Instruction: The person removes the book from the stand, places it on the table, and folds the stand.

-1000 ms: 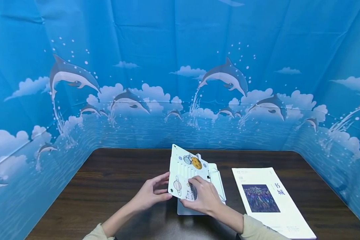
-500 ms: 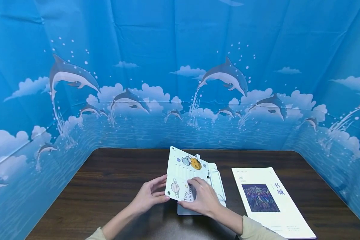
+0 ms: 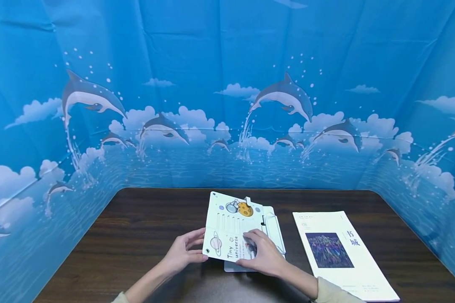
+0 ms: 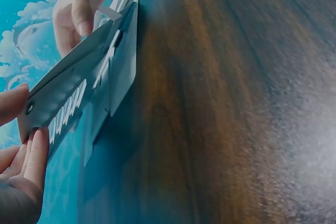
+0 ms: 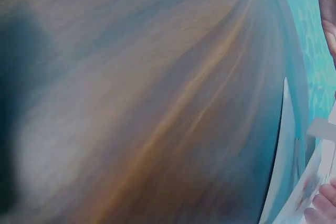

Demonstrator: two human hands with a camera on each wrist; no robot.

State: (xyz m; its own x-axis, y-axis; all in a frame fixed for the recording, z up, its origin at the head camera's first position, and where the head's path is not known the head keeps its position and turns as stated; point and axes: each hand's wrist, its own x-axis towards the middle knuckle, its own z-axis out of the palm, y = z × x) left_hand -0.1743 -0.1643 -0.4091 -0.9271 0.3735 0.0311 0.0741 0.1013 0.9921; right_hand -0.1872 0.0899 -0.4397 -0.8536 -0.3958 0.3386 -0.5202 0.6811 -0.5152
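A white folding book stand (image 3: 227, 225) with a cartoon astronaut, a ringed planet and the words "Tiny universe" lies mid-table in the head view. Its printed panel tilts up to the left over a lower white plate (image 3: 233, 267). My left hand (image 3: 182, 251) pinches the panel's left edge near the lower corner, thumb on one side and fingers on the other in the left wrist view. My right hand (image 3: 263, 254) grips around the panel's lower right part with bent fingers, covering some of the print. The right wrist view catches only its fingertips (image 5: 323, 203).
To the right lies a white book (image 3: 337, 252) with a dark picture on its cover. Wire arms (image 3: 278, 233) and a small clip (image 3: 247, 201) sit on the stand. A blue dolphin curtain (image 3: 227, 105) rises behind the dark wooden table (image 3: 144, 214).
The printed panel has swung down and to the left, and more of its face shows. My left hand has moved left with its edge; my right hand has shifted slightly right.
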